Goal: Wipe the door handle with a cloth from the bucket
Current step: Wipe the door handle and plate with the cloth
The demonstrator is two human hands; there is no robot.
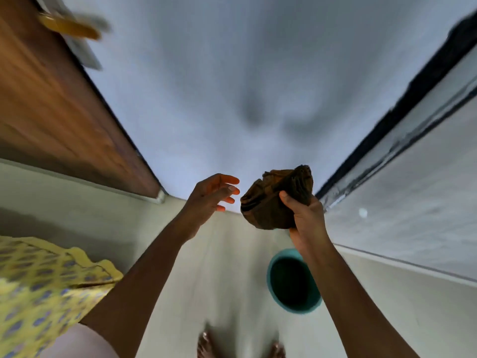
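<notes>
The whole view is smeared by blur; the door handle (69, 28), a yellowish shape at the top left on the brown wooden door (51, 104), has no clear outline, and its form cannot be told; part of the teal bucket (273, 285) on the pale floor is hidden behind the right forearm, and its dark inside shows nothing distinct; the right hand (308, 218) is raised in front of the grey wall, thumb and fingers closed round a bunched, creased brown cloth (271, 202) held above the bucket; the left hand (211, 195) reaches just beside the cloth, not touching it, fingers spread and lightly curled, holding nothing; two bare feet are cut off at the bottom edge.
</notes>
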